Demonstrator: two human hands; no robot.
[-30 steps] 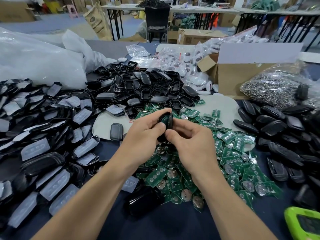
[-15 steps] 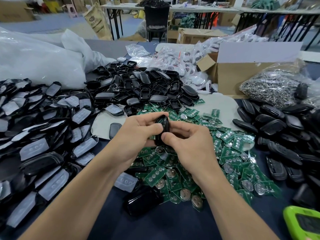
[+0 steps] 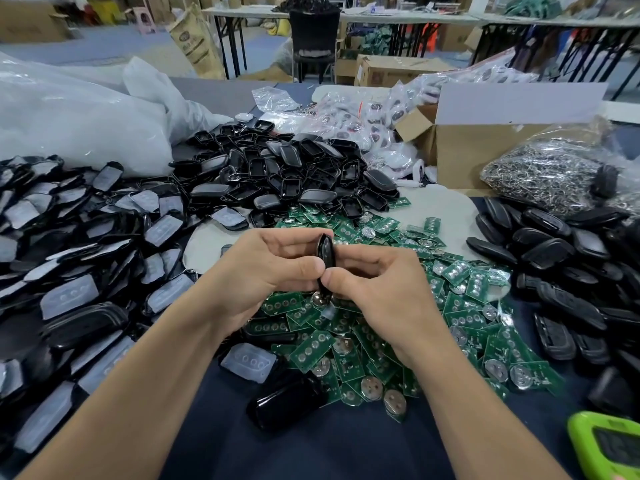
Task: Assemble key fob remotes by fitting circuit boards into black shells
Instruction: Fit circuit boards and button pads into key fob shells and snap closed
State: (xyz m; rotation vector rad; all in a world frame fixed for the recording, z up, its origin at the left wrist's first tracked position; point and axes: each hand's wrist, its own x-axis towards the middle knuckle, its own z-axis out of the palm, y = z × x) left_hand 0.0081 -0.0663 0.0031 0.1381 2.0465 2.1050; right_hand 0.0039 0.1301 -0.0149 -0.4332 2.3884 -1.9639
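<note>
A black key fob shell (image 3: 326, 258) stands on edge between both hands, above a heap of green circuit boards (image 3: 391, 327). My left hand (image 3: 266, 271) grips its left side, thumb on the lower part. My right hand (image 3: 377, 289) pinches its right side, thumb pressed near the bottom. The two shell halves look closed together; whatever is inside is hidden. Empty black shells (image 3: 298, 174) lie heaped behind the boards. One glossy black shell (image 3: 287, 403) lies on the dark table near me.
Shells with clear button pads (image 3: 69, 258) cover the left. Closed black fobs (image 3: 568, 271) pile up on the right. Behind stand a cardboard box (image 3: 460, 150), a bag of metal rings (image 3: 547, 178) and white plastic bags (image 3: 76, 126). A green device (image 3: 609, 448) sits at bottom right.
The green board edge seen in the shell a second ago no longer shows. Both hands have squeezed the halves together and shifted slightly toward me.
</note>
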